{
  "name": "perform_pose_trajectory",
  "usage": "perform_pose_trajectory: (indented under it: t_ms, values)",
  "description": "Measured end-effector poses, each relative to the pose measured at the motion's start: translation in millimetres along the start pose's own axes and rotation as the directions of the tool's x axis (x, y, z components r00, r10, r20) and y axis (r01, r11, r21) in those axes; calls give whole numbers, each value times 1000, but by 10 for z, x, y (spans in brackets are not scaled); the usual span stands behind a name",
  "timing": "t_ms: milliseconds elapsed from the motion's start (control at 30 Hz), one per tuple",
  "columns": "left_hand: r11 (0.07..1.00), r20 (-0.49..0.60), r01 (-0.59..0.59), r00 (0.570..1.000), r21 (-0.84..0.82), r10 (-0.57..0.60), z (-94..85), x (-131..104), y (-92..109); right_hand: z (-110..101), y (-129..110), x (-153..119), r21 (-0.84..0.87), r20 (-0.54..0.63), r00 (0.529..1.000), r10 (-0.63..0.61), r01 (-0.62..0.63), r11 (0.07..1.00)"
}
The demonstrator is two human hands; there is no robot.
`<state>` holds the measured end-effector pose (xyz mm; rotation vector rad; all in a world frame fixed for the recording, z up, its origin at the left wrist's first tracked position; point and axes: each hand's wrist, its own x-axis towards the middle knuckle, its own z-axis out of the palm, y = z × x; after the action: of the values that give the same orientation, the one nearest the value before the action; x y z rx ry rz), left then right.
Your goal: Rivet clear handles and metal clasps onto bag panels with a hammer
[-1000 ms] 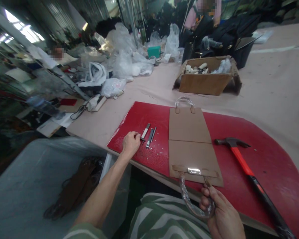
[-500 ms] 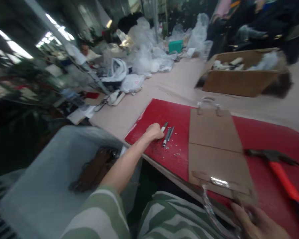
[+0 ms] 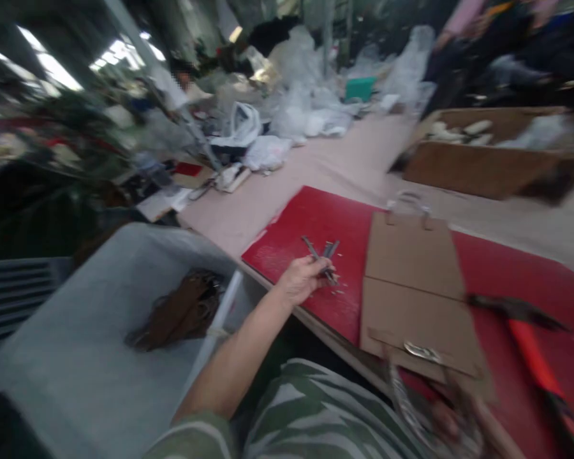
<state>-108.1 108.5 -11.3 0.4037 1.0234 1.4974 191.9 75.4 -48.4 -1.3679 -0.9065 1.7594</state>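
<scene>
My left hand (image 3: 300,282) is closed around a slim dark metal tool (image 3: 310,245), which slants up from its fingers. Just beyond the fingertips other thin metal tools (image 3: 332,247) lie on the red mat (image 3: 287,242), among small pale bits. A flat brown bag panel (image 3: 411,258) lies unfolded to the right, with a metal clasp (image 3: 421,352) near its lower end and a handle loop at each end. My right hand (image 3: 452,424) is at the near handle (image 3: 404,405); motion smears its fingers, and I cannot make out a grip.
A hammer (image 3: 530,350) with a red handle lies right of the panel. Behind stand a cardboard box (image 3: 478,169) and heaped plastic bags (image 3: 296,108). Left of the table a lined bin (image 3: 90,338) holds brown pieces (image 3: 182,312). Another person's arm (image 3: 463,19) shows top right.
My left hand has come nearer and now has the slim tool raised at an angle in its fingers. My right hand has shifted slightly left by the near handle. The view has swung a little left.
</scene>
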Motion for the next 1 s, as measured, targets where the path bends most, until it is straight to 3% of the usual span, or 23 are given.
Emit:
perform_pose_trajectory:
  t_ms: [67,133,300,400,500,567,667,733,800,933,1000]
  values:
    - [999,9,-3,1000,32,3,53,19,-182,-113,-47,-133,254,-83,981,175,-149,956]
    - [997,31,-5,1000,82,3,136,65,-359,-121,-60,-172,416,-26,963,268,-233,879]
    - [982,119,-33,993,186,10,384,51,-680,-86,33,-211,645,91,968,235,-237,726]
    - [962,171,-54,985,266,8,463,-3,-802,-76,100,-259,695,195,962,193,-274,664]
    - [945,207,-58,978,322,-10,474,-51,-907,-25,142,-255,660,292,937,193,-344,668]
    - [946,207,-68,978,317,1,447,-71,-970,35,165,-213,572,303,930,205,-350,742]
    - [960,194,-74,981,271,20,383,-80,-1037,152,178,-126,285,256,947,196,-268,920]
    - [967,194,-68,981,245,19,345,-77,-1057,241,155,-83,119,178,974,138,-161,980]
    - [969,201,-69,979,239,20,324,-71,-1062,330,113,-66,65,108,988,112,-119,991]
    - [956,211,-104,976,273,46,332,-86,-1027,456,53,-73,140,144,950,275,-295,945]
    - [937,228,-156,970,312,86,350,-119,-977,486,53,-82,155,146,950,277,-299,942]
